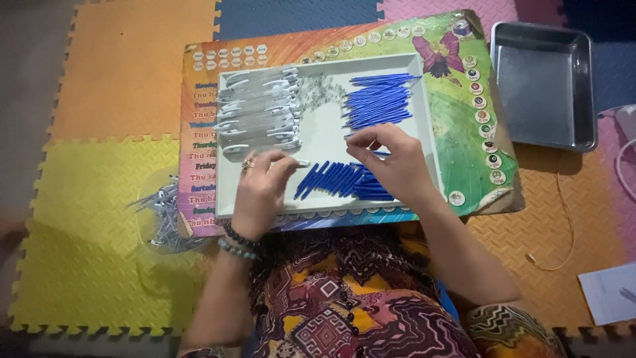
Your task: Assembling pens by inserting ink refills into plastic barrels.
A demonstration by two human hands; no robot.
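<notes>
A white tray point(324, 132) lies on a colourful printed board point(464, 132). In it are a row of white-grey pen barrels point(258, 113), a small heap of tiny springs point(318, 89), a pile of thin blue refills point(377, 99) and a pile of blue pen parts point(334, 180). My left hand point(262, 189), with a ring and bead bracelets, pinches a white pen barrel point(299, 162) over the tray. My right hand point(391, 162) hovers over the blue parts, its fingertips closed on a thin blue piece; the piece is mostly hidden.
A clear round container point(162, 212) of grey pen parts sits on the yellow foam mat at left. An empty metal tray point(543, 86) rests at upper right. A thin cable point(563, 219) and a sheet of paper point(609, 292) lie at right. My patterned dress fills the bottom.
</notes>
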